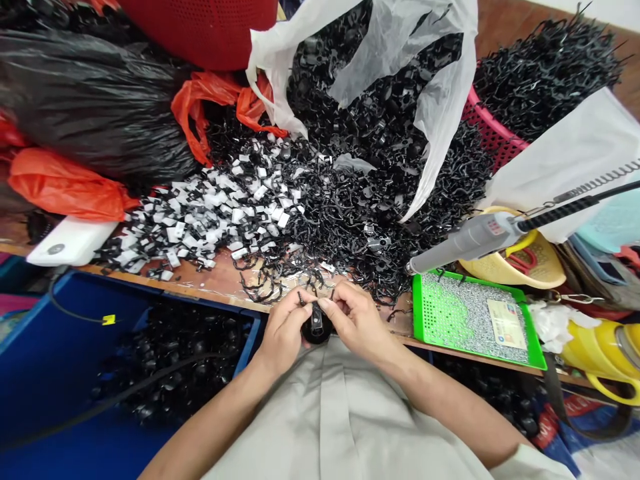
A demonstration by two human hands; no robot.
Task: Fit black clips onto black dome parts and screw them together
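Note:
At the table's front edge, close to my body, a round black plastic part (317, 325) sits between my two hands. My left hand (286, 328) has its fingers closed in a pinch at the part's left side, with a thin black curved piece (301, 298) showing at the fingertips. From the right, my right hand (356, 317) pinches at the top of the same part, thumb against forefinger. Fingers cover much of what is held. Just beyond lie loose thin black curved pieces (265, 283) on the wooden tabletop (220, 277).
Heaped behind are white-and-black small parts (215, 217) and black plastic parts (370, 133). A grey electric screwdriver (465, 243) hangs at right above a green tray (419, 313) of small screws. A blue bin (45, 373) with black parts stands at lower left; a yellow jug (595, 347) is far right.

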